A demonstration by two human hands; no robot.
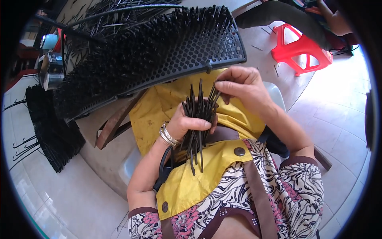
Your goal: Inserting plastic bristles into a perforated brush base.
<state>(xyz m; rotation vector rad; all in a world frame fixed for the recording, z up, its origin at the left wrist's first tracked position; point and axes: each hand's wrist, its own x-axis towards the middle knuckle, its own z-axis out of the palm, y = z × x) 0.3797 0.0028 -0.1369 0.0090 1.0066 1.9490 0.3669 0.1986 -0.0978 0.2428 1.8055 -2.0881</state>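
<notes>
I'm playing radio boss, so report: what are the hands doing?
Left hand gripping black rod bundle. Right hand at its upper end. Black perforated rack close beyond.

Lit brightly, mainly from the right; washed out to near-white on the tiled floor (pixel 342 91) below and right of the red plastic stool (pixel 300 51). Greyer and dimmer on the left, with small glossy reflections at lower left. Evenly lit across the yellow apron (pixel 153 115), shaded softly in its folds. Glinting at the silver bangles (pixel 167 136). Sunk almost to solid black in the bristling perforated rack (pixel 199 53). Reasonably sharp around the bunched black rods (pixel 193 106); softer outward. Bowed toward the rim, fringed blue-violet at right, vignetted black.
</notes>
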